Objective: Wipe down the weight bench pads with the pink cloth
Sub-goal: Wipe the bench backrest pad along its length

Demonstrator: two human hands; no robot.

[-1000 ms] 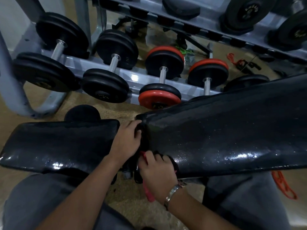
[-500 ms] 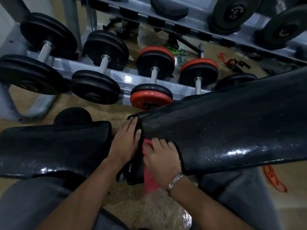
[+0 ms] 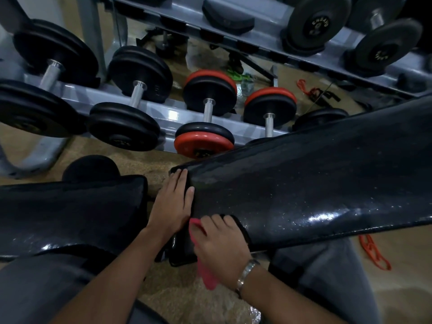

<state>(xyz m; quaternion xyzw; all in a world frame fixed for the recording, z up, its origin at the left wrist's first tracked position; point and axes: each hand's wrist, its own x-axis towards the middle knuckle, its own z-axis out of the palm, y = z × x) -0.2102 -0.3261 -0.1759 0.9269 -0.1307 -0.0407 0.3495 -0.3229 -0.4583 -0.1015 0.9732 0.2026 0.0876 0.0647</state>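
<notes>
The bench has two glossy black pads: a seat pad at the left and a long inclined back pad rising to the right. My left hand lies flat with fingers together against the back pad's lower end, in the gap between the pads. My right hand grips the pink cloth and presses it on the near lower corner of the back pad. Most of the cloth is hidden under the hand; a strip hangs down below it.
A grey dumbbell rack with several black and red dumbbells stands just behind the bench. An orange band lies on the floor at the right. My grey-trousered legs straddle the bench at the bottom.
My right hand with the cloth has moved up from under the pad's corner onto its end edge. My left hand has flattened and slid slightly up along the pad's end.
</notes>
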